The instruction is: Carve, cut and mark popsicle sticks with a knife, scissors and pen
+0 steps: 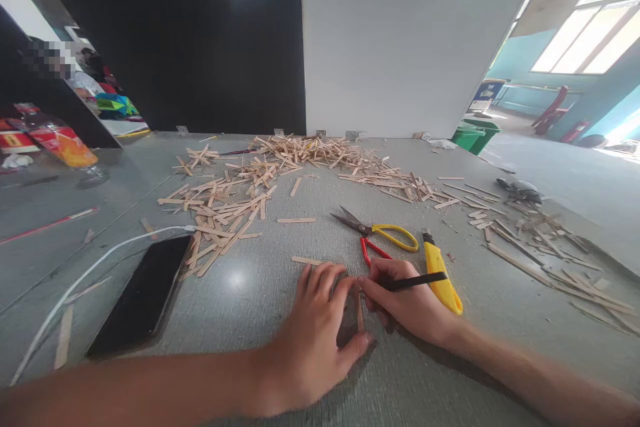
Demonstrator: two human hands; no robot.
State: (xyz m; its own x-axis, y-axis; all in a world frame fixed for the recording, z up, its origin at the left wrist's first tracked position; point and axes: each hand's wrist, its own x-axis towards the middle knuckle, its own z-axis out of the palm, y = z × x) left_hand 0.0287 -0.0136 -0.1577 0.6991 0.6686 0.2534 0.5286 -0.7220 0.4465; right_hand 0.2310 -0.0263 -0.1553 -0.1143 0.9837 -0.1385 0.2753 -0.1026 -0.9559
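My left hand point(313, 333) rests on the grey tabletop, its thumb and forefinger pinning the two ends of a wooden craft stick point(359, 310). Held in my right hand point(413, 303) is a black pen point(415, 281), gripped for writing close to the stick's far end; the tip is hidden by the fingers. Another craft stick point(306, 260) lies just beyond my left fingertips. Scissors point(393, 235) with one yellow and one red handle lie partly behind my right hand. A yellow utility knife point(441, 278) sits to its right.
Piles of loose craft sticks point(320, 152) spread across the back, with more sticks point(545, 240) at the right. A phone point(143, 297) with a white cable point(93, 267) lies left. A drink bottle point(63, 143) stands far left. Black and white panels point(380, 40) rise behind.
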